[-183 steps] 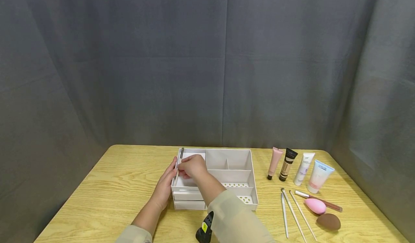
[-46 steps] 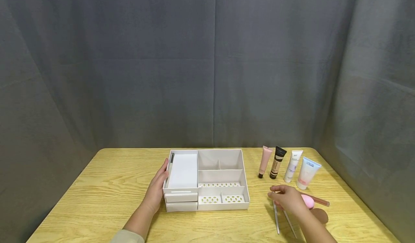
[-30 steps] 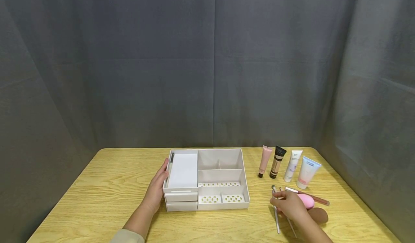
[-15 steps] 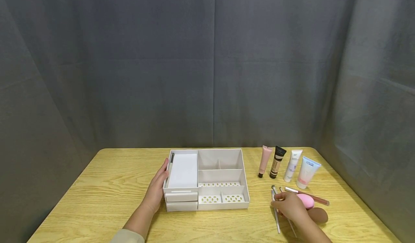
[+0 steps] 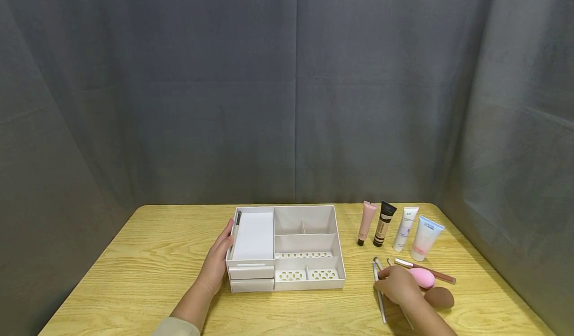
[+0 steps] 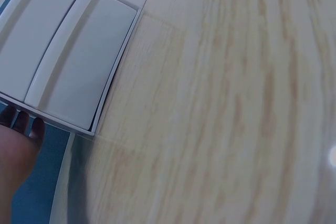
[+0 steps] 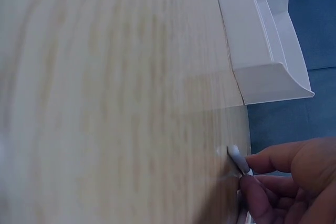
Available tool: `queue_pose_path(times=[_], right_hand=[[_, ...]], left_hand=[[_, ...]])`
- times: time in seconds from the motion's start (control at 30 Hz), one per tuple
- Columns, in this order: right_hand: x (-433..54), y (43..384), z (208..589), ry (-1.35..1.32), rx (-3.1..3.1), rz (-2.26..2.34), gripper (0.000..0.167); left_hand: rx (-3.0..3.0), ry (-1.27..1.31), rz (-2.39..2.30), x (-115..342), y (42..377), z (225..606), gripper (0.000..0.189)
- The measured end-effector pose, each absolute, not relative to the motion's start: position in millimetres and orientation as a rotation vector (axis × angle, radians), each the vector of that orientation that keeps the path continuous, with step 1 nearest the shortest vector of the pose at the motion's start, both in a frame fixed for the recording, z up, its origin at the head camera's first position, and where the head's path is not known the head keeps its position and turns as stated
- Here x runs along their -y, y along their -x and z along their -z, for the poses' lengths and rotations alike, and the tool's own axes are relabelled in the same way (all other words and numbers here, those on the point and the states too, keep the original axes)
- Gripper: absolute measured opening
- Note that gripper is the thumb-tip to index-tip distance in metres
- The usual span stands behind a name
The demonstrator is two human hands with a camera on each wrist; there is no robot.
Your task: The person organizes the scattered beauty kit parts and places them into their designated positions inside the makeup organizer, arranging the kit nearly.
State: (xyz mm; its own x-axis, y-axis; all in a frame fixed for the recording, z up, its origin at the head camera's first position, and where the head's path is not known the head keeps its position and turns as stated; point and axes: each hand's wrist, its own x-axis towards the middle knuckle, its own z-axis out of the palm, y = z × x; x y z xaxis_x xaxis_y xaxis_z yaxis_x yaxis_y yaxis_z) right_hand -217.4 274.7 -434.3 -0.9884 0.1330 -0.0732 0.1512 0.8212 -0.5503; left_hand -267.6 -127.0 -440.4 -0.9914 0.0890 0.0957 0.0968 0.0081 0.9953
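My left hand [image 5: 216,263] rests with extended fingers along the left side of a white organizer [image 5: 251,263]; its fingertips also show at the drawer side in the left wrist view. A dark-tipped makeup brush [image 5: 236,231] lies along the left edge of the organizer's top tray. Over at the right, my right hand [image 5: 399,283] pinches a slim pale makeup brush [image 5: 380,303] between thumb and index finger. Its pale end [image 7: 239,159] sticks out past the fingertips in the right wrist view. Another brush [image 5: 377,262] and a thin stick-like brush [image 5: 389,262] are partly hidden under that hand.
Beyond the right hand lie a brown-handled brush [image 5: 439,274], a pink sponge [image 5: 422,277] and a brown sponge [image 5: 439,297]. Behind them are a pink tube [image 5: 367,221], a black-capped tube [image 5: 383,225], a white tube [image 5: 405,230] and a blue-pink tube [image 5: 425,240].
The right hand has gone from the organizer's tray, where it held a brush, to the brushes at the right. Lately it shifts the pale brush slightly left. The left hand stays on the organizer.
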Motion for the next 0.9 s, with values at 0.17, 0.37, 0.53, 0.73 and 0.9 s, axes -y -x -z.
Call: queue_pose_path(times=[0.17,0.37,0.53,0.73,0.9], right_hand=[[-275.0,218.1,435.3,-0.225,-2.979,0.842,0.033],[-276.1,218.4,437.1,-0.235,-2.965,0.898,0.032],[-275.2,218.4,436.4,-0.236,-2.994,0.937,0.033],[-273.6,218.6,435.0,-0.278,-2.983,1.069,0.037],[-273.2,218.7,434.0,-0.348,-2.834,1.356,0.039]], left_hand=[[2.228,0.206,2.199,127.1,268.3,441.3,0.056],[2.228,0.207,2.195,127.5,269.0,442.2,0.056],[2.222,0.199,2.195,127.4,270.8,443.7,0.057],[2.229,0.198,2.19,127.3,271.4,444.1,0.056],[2.243,0.195,2.189,127.2,271.0,444.0,0.056]])
